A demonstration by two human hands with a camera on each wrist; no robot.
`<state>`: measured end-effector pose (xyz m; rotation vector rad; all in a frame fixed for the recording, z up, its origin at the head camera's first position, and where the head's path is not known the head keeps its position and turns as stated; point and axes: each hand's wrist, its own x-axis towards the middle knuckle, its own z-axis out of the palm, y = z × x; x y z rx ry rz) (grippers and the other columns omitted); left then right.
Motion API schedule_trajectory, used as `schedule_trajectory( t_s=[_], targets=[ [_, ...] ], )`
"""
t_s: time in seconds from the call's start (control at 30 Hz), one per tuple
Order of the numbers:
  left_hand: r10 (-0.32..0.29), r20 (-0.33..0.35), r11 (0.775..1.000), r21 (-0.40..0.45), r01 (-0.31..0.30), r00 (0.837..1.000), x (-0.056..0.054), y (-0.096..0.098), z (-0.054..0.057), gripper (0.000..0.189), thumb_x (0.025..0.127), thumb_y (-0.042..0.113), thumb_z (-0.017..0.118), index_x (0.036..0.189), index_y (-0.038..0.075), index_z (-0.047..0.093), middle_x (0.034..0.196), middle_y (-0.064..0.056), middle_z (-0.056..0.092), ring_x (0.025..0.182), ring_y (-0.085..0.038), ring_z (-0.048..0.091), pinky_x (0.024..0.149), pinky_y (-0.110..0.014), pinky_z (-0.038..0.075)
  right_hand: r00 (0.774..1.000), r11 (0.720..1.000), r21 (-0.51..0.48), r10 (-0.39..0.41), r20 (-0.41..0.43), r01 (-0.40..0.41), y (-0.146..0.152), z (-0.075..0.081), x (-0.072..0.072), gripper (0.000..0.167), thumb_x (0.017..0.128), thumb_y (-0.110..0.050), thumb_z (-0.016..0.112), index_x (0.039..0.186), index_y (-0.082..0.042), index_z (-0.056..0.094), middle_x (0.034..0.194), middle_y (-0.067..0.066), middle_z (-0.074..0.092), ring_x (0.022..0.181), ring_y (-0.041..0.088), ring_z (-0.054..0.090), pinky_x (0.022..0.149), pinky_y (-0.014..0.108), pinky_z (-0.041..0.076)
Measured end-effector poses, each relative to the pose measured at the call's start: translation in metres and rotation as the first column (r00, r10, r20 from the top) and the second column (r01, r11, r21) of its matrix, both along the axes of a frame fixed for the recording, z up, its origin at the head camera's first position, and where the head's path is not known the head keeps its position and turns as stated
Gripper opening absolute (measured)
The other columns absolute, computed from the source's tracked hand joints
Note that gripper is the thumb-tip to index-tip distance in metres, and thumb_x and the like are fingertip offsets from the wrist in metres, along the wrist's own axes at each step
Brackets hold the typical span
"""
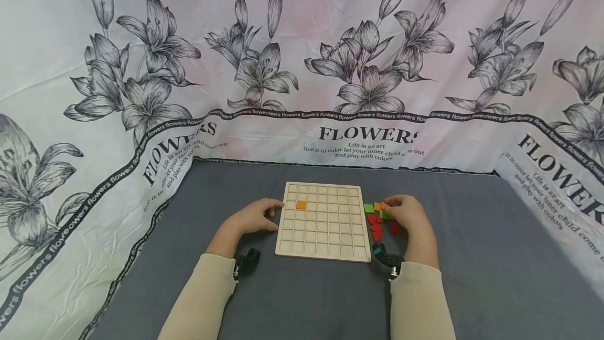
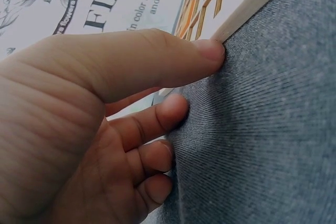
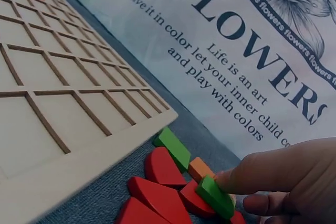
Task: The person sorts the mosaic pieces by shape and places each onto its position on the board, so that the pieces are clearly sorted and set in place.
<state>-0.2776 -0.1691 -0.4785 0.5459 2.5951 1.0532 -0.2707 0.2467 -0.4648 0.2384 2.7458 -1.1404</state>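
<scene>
A square wooden grid board (image 1: 317, 256) lies flat on the table. My left hand (image 1: 257, 216) is at its left edge, thumb tip (image 2: 212, 53) touching the board's side and the other fingers loosely bent. My right hand (image 1: 407, 213) reaches down into a small pile of pieces beside the board's right edge. In the right wrist view its thumb tip (image 3: 226, 181) is against a green rectangular piece (image 3: 215, 198), with an orange piece (image 3: 199, 169) just behind. I cannot tell whether the fingers grip a piece. One orange square (image 1: 301, 204) sits in a board cell.
Several red curved pieces (image 3: 160, 200) lie heaped between the board and the right hand. Another green piece (image 3: 172, 148) lies by the board's edge. A flower-printed cloth (image 1: 264, 138) hangs behind and beside the grey table cover (image 1: 302, 298).
</scene>
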Motion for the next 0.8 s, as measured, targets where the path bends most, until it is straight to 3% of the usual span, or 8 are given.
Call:
schedule_trajectory(
  t_s=[0.27, 0.5, 0.63, 0.7, 0.8],
  targets=[
    [-0.001, 0.007, 1.000, 0.005, 0.001, 1.000, 0.000, 0.001, -0.001, 0.065, 0.084, 0.006, 0.084, 0.144, 0.005, 0.058, 0.095, -0.008, 0.050, 0.082, -0.022, 0.047, 0.071, -0.037, 0.040, 0.999, 0.998, 0.059, -0.002, -0.054, 0.005, -0.005, -0.006, -0.001, 0.042, 0.098, -0.028, 0.065, 0.126, 0.003, 0.066, 0.121, 0.024, 0.065, 0.094, 0.033, 0.063, 0.078, 0.048, 0.052],
    [0.002, 0.007, 1.000, 0.001, -0.002, 1.000, 0.000, 0.002, 0.000, 0.064, 0.086, 0.006, 0.083, 0.144, 0.006, 0.057, 0.095, -0.008, 0.049, 0.082, -0.022, 0.046, 0.072, -0.037, 0.038, 0.995, 0.999, 0.043, 0.027, -0.098, -0.023, -0.004, 0.001, -0.001, 0.045, 0.101, -0.033, 0.064, 0.136, -0.005, 0.061, 0.135, 0.025, 0.059, 0.110, 0.038, 0.061, 0.086, 0.052, 0.050],
    [0.008, 0.006, 1.000, 0.000, -0.008, 1.000, 0.000, 0.002, -0.002, 0.063, 0.086, 0.006, 0.083, 0.143, 0.006, 0.058, 0.095, -0.007, 0.050, 0.082, -0.022, 0.047, 0.072, -0.037, 0.039, 0.988, 0.997, 0.032, 0.072, -0.140, -0.068, -0.011, 0.010, -0.001, 0.048, 0.103, -0.036, 0.064, 0.140, -0.006, 0.059, 0.135, 0.022, 0.059, 0.117, 0.039, 0.057, 0.094, 0.056, 0.047],
    [0.008, 0.004, 1.000, -0.004, -0.008, 1.000, -0.001, 0.001, -0.003, 0.063, 0.085, 0.007, 0.084, 0.143, 0.007, 0.058, 0.095, -0.007, 0.050, 0.082, -0.022, 0.047, 0.072, -0.037, 0.039, 0.982, 0.996, 0.034, 0.090, -0.165, -0.086, -0.016, 0.014, -0.002, 0.048, 0.102, -0.038, 0.064, 0.140, -0.008, 0.059, 0.133, 0.019, 0.060, 0.116, 0.038, 0.056, 0.094, 0.056, 0.046],
    [0.006, 0.001, 1.000, -0.011, -0.006, 1.000, -0.003, 0.000, -0.004, 0.064, 0.085, 0.008, 0.084, 0.143, 0.008, 0.058, 0.095, -0.006, 0.050, 0.083, -0.021, 0.048, 0.072, -0.037, 0.039, 0.970, 0.993, 0.051, 0.116, -0.214, -0.107, -0.029, 0.024, -0.003, 0.048, 0.102, -0.042, 0.065, 0.138, -0.010, 0.062, 0.123, 0.015, 0.063, 0.105, 0.032, 0.058, 0.085, 0.050, 0.049]
  ],
)
